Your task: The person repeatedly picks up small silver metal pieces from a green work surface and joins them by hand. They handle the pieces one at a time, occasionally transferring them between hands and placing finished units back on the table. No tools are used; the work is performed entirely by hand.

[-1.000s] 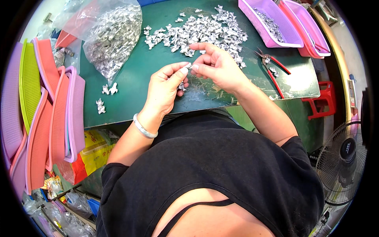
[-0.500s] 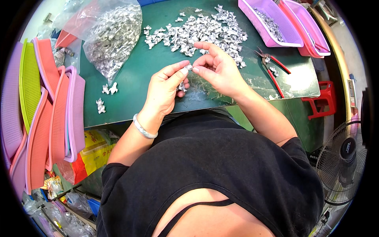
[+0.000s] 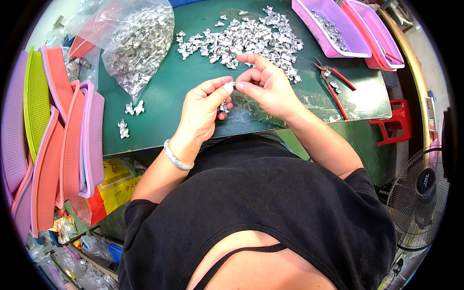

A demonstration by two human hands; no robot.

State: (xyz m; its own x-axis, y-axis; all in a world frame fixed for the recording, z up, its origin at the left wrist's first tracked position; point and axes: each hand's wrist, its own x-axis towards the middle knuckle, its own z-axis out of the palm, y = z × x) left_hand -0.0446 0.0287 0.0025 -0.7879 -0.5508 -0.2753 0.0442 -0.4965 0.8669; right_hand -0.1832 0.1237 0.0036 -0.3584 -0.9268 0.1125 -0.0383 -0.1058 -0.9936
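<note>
Over the near part of the green table, my left hand (image 3: 202,104) pinches a small silver metal casting (image 3: 231,83) between thumb and forefinger. More silver pieces (image 3: 223,107) show under its curled fingers. My right hand (image 3: 268,89) meets it there, thumb and forefinger closed on the same casting's right side, its middle part hidden by the fingertips. Beyond both hands spreads a loose pile of like castings (image 3: 251,38). Three single castings (image 3: 123,129) lie to the left of my left hand. Red-handled cutting pliers (image 3: 333,87) rest on the right, a few castings beside them.
A clear plastic bag (image 3: 140,48) full of castings stands at the far left. Stacked plastic baskets (image 3: 70,140) crowd the left side. A purple basket (image 3: 333,31) with small metal parts sits at the far right. A red stool (image 3: 394,123) and a fan (image 3: 420,193) stand on the right.
Both hands stay almost in place around the casting. My right fingers have dipped very slightly toward me; the objects on the table have not moved.
</note>
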